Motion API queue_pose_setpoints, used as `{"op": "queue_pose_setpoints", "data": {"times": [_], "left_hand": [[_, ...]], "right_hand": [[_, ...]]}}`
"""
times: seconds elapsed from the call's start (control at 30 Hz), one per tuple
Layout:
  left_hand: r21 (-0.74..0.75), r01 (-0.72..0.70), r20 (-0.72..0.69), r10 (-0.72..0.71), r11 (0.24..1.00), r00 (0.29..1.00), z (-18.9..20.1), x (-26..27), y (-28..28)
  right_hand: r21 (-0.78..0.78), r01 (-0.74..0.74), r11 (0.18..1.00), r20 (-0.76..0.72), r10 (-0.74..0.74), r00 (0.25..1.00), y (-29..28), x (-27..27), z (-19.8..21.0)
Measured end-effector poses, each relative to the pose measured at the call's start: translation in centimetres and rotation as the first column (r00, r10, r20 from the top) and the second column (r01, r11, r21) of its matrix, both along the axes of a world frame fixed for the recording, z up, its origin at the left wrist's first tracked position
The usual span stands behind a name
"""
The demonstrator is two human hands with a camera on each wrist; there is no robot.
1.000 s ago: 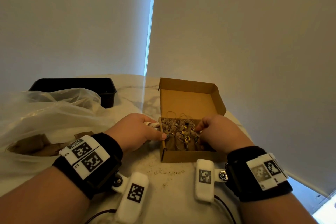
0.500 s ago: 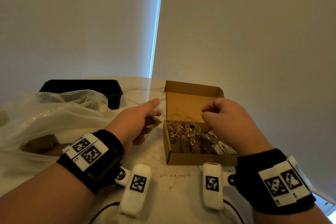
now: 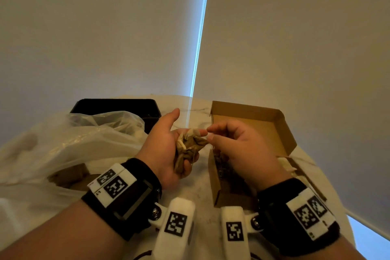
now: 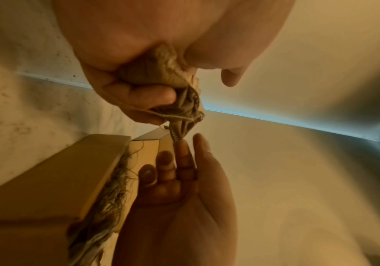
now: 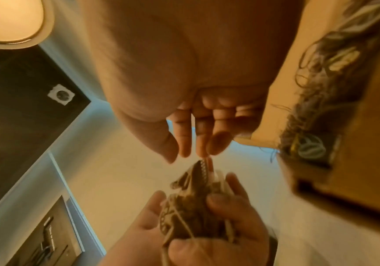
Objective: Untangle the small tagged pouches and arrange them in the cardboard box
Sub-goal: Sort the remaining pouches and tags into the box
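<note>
A crumpled clump of small brown pouches (image 3: 190, 143) with thin strings lies in my left hand (image 3: 168, 143), which is palm up. Its lower fingers curl round the clump and the thumb points up. My right hand (image 3: 211, 134) meets it from the right and pinches the clump's tip with thumb and fingertips. The left wrist view shows the clump (image 4: 161, 72) and the right fingers (image 4: 180, 149) touching its end. The open cardboard box (image 3: 251, 112) stands to the right under my right hand. Several tagged pouches (image 3: 223, 167) lie tangled along its left side, partly hidden.
A clear plastic bag (image 3: 73, 143) with more brown pouches (image 3: 69, 175) lies at the left. Behind it stands a black tray (image 3: 118, 105). The marbled tabletop (image 3: 196, 194) shows crumbs between my wrists. The table's round edge runs close behind the box.
My left hand has turned palm up and lifted the clump towards the middle. My right hand has moved left from above the box to the clump's tip.
</note>
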State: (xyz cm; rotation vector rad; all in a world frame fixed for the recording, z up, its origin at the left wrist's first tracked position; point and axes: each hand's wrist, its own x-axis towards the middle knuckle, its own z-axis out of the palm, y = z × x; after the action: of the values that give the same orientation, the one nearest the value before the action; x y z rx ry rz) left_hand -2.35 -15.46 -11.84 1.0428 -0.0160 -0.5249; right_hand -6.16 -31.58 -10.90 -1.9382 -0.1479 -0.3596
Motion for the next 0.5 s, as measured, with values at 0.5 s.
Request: {"op": "queue_pose_setpoints", "data": {"times": [0.5], "left_hand": [[0.085, 0.087, 0.085, -0.094, 0.993, 0.992, -0.3, -0.7, -0.9]], "right_hand": [[-0.058, -0.032, 0.998, 0.068, 0.036, 0.997, -0.4, 0.3, -1.6]]}}
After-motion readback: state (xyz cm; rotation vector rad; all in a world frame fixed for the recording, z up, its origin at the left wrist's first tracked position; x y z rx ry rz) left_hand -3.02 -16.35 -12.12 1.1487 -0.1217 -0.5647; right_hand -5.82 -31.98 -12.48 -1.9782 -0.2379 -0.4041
